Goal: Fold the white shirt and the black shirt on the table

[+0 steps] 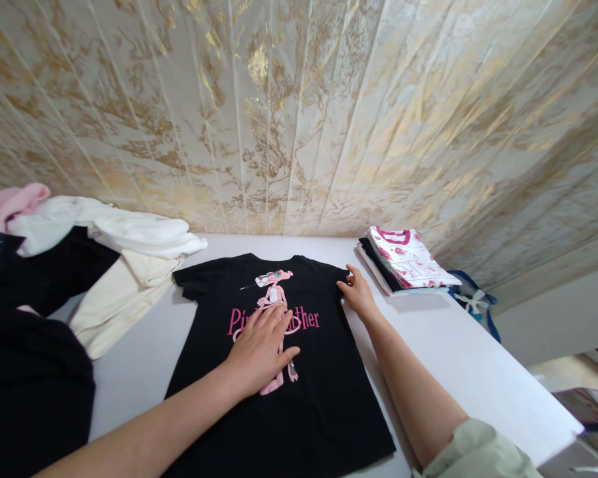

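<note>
While I watch through the head camera, the left hand (262, 348) lies palm down on the front of a black T-shirt (323, 392), fingers extended and holding nothing, across part of the pink printed figure. The right hand (359, 295) is half curled at the sleeve edge on its own side, thumb and forefinger at the fabric; I cannot tell whether they pinch it or only touch it.

From where I sit, the shirt lies directly beneath the left hand and to the left of the right one. Its long axis runs away from the wearer, collar at the far end, body spreading toward the lower edge of my view. The right hand is nearer the collar and the right-hand sleeve; the left is nearer the middle of the chest.

Beneath it all I see a white table (478, 365). Loose clothes (129, 292) heap up on the left, and a folded stack (411, 262) sits just beyond the right hand. Past that, a blue item with a white bow (473, 302) shows by the table's edge. Behind everything hangs a pleated, gold-patterned curtain (259, 133).
</note>
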The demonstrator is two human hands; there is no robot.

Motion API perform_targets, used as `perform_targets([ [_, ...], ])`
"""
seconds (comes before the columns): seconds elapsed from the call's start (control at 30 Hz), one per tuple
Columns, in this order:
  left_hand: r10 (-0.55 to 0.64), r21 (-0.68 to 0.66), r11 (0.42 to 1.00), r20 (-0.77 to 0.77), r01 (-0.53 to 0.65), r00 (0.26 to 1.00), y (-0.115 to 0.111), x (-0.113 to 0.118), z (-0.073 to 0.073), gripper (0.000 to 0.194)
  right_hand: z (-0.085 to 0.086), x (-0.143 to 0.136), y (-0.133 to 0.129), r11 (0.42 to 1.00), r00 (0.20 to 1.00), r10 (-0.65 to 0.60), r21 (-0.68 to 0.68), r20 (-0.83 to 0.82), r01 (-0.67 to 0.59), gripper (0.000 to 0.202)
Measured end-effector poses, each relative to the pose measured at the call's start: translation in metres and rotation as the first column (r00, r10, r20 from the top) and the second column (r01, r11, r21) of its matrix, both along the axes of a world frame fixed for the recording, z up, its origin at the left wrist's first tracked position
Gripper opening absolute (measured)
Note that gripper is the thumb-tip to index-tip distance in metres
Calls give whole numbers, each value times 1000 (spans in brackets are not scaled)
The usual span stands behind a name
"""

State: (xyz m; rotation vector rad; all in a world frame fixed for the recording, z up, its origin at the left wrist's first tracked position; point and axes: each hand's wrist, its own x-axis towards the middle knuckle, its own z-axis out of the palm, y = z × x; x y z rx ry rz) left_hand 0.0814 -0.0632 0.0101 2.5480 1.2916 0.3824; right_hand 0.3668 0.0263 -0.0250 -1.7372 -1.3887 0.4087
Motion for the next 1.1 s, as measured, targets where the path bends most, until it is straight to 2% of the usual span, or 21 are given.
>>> perform_targets([
  [0.13,-3,19,1000,-68,5,998,1,-1,-14,63,5,-3,-1,994,993,103,34,56,-105,52],
  [0.2,1,37,999,-53,1,999,0,-1,-15,62,13,-8,-6,992,988,89,79,126,-100,54],
  [0.27,1,43,999,-39,0,999,-1,0,-14,61,25,-19,-15,985,969,50,151,242,-88,57],
  [0.33,0,43,999,-40,2,999,0,0,-13,61,37,-33,-26,977,913,35,179,406,-117,61],
  [0.43,4,49,999,-63,-1,998,0,0,-12,61,51,-58,-41,976,780,130,60,613,-210,69],
  [0.5,7,51,999,-80,-3,997,0,0,-12,61,55,-70,-48,958,722,239,-35,650,-286,67],
  [0.6,7,52,999,-85,-3,996,-1,0,-12,60,54,-73,-49,947,742,283,-55,607,-316,55],
  [0.7,6,64,998,-71,-2,997,-1,0,-12,59,51,-66,-45,973,822,155,58,548,-222,40],
  [0.77,6,62,998,-74,-1,997,-1,0,-11,59,48,-61,-41,977,834,95,111,544,-184,39],
  [0.8,5,58,998,-79,-1,997,-1,0,-11,59,45,-60,-40,976,822,110,98,559,-197,40],
  [0.93,6,57,998,-92,-1,996,-1,1,-12,61,29,-67,-39,949,724,312,-160,616,-273,43],
  [1.0,4,67,998,-85,2,996,-1,1,-12,60,24,-72,-40,945,710,325,-245,625,-217,45],
  [1.1,6,75,997,-88,1,996,-1,2,-13,60,21,-78,-41,949,711,287,-294,642,-116,48],
])
